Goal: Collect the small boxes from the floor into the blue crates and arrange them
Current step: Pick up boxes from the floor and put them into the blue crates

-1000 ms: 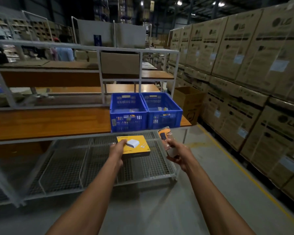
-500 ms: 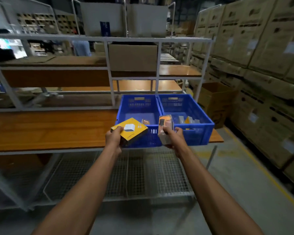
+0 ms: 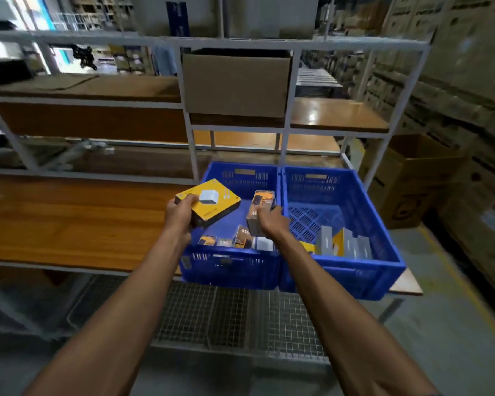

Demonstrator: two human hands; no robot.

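Note:
Two blue crates stand side by side on the wooden shelf: the left crate (image 3: 229, 264) and the right crate (image 3: 383, 252). My left hand (image 3: 179, 217) grips a flat yellow box (image 3: 212, 205) with a white charger pictured on it, held over the left crate's left rim. My right hand (image 3: 270, 222) grips a tall narrow grey and orange box (image 3: 259, 204), upright above the left crate near the wall between the crates. Several small boxes (image 3: 235, 241) stand along the left crate's front wall. More small grey and yellow boxes (image 3: 340, 245) stand in the right crate.
The wooden shelf (image 3: 69, 221) stretches left of the crates. A wire mesh shelf (image 3: 235, 318) lies below. An open cardboard box (image 3: 236, 84) sits on the upper shelf above the crates. Stacked large cartons (image 3: 463, 90) line the right side, with an open carton (image 3: 406, 181) on the floor.
Both hands have moved forward and up with their boxes, from below the shelf edge to over the left crate. The view has come closer to the crates.

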